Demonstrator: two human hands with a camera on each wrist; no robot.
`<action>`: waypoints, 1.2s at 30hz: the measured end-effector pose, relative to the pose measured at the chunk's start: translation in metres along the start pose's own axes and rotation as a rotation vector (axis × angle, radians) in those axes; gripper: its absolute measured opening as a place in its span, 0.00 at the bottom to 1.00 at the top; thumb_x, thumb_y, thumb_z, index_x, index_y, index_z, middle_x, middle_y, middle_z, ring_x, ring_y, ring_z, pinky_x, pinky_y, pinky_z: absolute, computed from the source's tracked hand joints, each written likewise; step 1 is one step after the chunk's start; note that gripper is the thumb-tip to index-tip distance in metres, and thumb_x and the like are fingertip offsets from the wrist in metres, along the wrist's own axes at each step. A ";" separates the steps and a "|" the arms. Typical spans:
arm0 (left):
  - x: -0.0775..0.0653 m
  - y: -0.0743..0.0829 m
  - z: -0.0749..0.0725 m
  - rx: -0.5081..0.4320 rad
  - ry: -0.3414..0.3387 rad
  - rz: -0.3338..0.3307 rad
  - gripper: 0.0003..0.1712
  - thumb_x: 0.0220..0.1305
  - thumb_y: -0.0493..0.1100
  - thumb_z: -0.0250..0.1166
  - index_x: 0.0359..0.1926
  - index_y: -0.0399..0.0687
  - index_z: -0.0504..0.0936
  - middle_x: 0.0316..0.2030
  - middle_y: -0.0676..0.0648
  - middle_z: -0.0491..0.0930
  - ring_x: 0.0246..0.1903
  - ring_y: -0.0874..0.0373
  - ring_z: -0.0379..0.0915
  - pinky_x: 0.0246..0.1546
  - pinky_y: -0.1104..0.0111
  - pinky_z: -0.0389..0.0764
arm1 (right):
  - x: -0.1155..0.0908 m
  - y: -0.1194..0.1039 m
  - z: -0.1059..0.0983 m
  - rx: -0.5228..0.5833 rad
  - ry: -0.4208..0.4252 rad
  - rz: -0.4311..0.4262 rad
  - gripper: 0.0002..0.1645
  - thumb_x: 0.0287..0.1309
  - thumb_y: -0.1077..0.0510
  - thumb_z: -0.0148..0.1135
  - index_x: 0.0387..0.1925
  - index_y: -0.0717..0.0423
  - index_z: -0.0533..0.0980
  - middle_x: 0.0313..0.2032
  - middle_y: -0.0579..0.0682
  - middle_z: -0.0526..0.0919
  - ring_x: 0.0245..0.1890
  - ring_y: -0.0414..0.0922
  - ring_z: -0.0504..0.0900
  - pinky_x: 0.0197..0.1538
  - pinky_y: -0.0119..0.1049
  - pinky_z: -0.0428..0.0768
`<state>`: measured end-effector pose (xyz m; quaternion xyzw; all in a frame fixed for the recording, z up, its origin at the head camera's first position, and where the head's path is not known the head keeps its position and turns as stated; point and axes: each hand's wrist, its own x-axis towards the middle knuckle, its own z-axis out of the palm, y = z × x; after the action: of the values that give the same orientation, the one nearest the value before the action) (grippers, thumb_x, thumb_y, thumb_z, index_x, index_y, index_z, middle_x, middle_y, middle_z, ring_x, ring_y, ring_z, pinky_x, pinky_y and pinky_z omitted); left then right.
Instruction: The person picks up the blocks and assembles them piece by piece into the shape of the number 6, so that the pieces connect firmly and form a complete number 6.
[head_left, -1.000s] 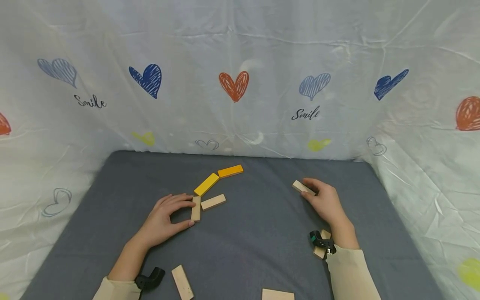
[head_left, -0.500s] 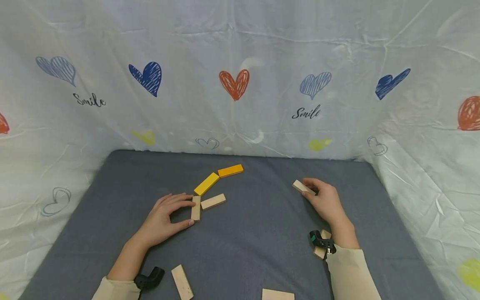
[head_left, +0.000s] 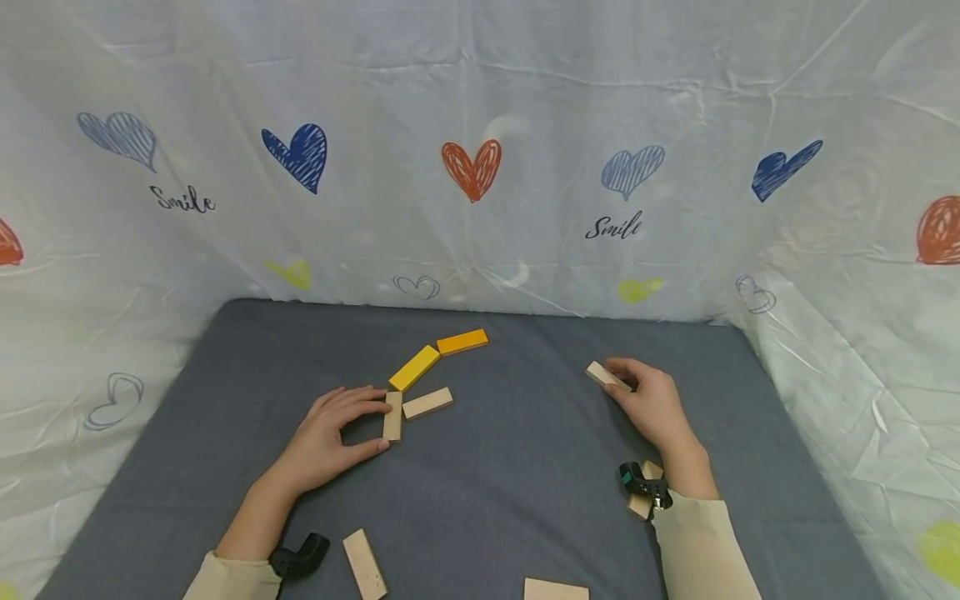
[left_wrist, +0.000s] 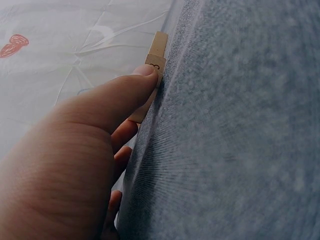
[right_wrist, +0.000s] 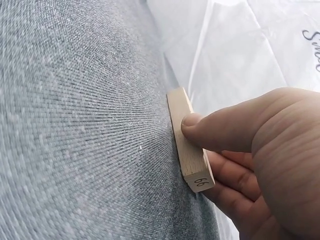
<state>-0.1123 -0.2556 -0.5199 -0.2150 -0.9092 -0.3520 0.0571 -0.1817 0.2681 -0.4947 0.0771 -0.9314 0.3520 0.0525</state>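
At the left, my left hand point(head_left: 330, 437) holds a plain wooden block point(head_left: 393, 423) by its ends, thumb at the near end and fingertips at the far end. In the left wrist view, the thumb covers part of the end of that block point(left_wrist: 156, 63), which bears a mark. Over on the right, my right hand point(head_left: 651, 402) pinches another plain wooden block point(head_left: 598, 372) low at the cloth. The right wrist view shows the number 66 on the end of this block point(right_wrist: 200, 182). A third plain block point(head_left: 427, 403) lies just right of the left hand's block.
Beyond the left hand lie a yellow block point(head_left: 414, 368) and an orange block point(head_left: 462, 342), end to end. One block point(head_left: 651, 471) is partly hidden by the right wrist camera point(head_left: 637, 482). Two more blocks, front left point(head_left: 364, 565) and front middle point(head_left: 557, 590), lie on the grey cloth point(head_left: 495, 500).
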 end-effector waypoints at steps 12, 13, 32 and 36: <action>0.000 0.001 -0.001 0.002 -0.017 -0.019 0.32 0.62 0.56 0.84 0.66 0.65 0.86 0.72 0.52 0.79 0.77 0.44 0.67 0.81 0.38 0.52 | 0.001 0.001 0.001 -0.011 0.023 -0.021 0.21 0.72 0.64 0.73 0.64 0.62 0.84 0.56 0.62 0.89 0.55 0.61 0.88 0.57 0.63 0.85; 0.000 0.001 -0.001 0.003 -0.015 -0.017 0.32 0.62 0.56 0.84 0.66 0.65 0.86 0.72 0.52 0.79 0.77 0.44 0.68 0.81 0.38 0.53 | 0.001 0.001 0.001 -0.011 0.025 -0.022 0.22 0.71 0.64 0.73 0.64 0.62 0.84 0.56 0.62 0.89 0.54 0.61 0.88 0.57 0.63 0.85; 0.000 0.000 -0.001 0.005 0.002 0.003 0.31 0.62 0.54 0.84 0.66 0.64 0.87 0.70 0.49 0.80 0.75 0.41 0.69 0.80 0.36 0.54 | 0.004 -0.007 0.001 -0.006 0.028 -0.029 0.21 0.72 0.63 0.73 0.64 0.62 0.84 0.56 0.61 0.89 0.54 0.61 0.88 0.58 0.63 0.85; 0.000 0.000 -0.001 -0.002 -0.006 -0.005 0.31 0.62 0.54 0.84 0.66 0.64 0.87 0.71 0.49 0.80 0.76 0.41 0.68 0.80 0.36 0.53 | 0.003 -0.010 0.001 -0.006 0.022 -0.029 0.22 0.72 0.63 0.72 0.64 0.62 0.84 0.57 0.62 0.89 0.56 0.61 0.87 0.59 0.63 0.84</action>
<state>-0.1123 -0.2560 -0.5187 -0.2139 -0.9095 -0.3524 0.0534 -0.1834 0.2602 -0.4885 0.0864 -0.9305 0.3493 0.0682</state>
